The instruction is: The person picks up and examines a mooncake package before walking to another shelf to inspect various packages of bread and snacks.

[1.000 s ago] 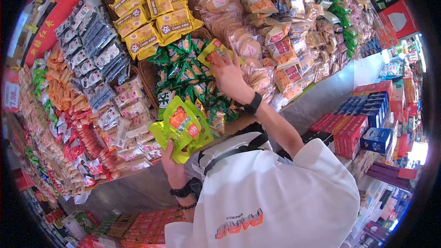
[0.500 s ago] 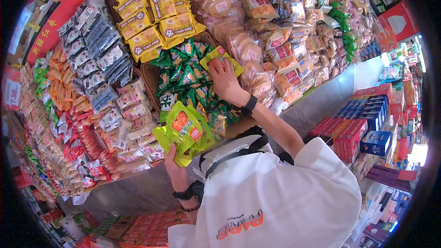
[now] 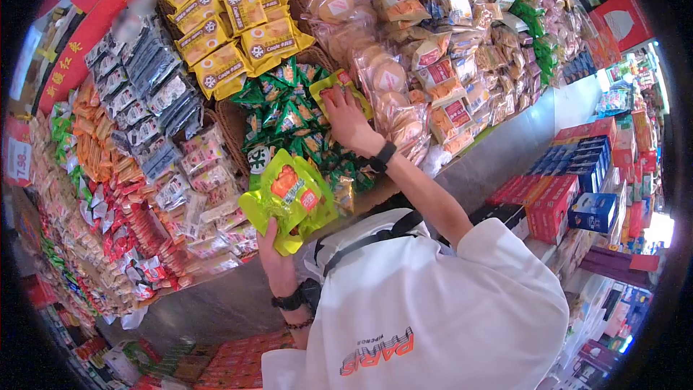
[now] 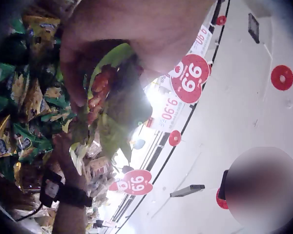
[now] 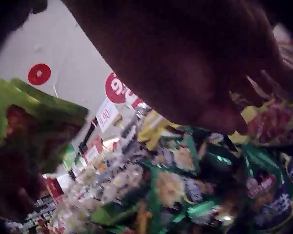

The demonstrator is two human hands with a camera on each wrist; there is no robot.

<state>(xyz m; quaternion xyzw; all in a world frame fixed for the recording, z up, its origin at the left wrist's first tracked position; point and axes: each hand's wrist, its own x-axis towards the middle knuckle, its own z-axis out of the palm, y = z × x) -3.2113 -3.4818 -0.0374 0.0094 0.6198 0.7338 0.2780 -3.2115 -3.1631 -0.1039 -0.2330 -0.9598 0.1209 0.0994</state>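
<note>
Left hand grips a bunch of lime-green snack packets with an orange picture, held up at the shelf edge; right hand lies with fingers spread on a yellow-green packet atop the green bags; whether it grips, can't tell. Packet print is too small to read; red price discs say 9.9.

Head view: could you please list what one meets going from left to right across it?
Orange packets → silver-black packets → lime-green packets gripped by the left hand → right hand → clear-wrapped round cakes → red boxes → blue box.
</note>
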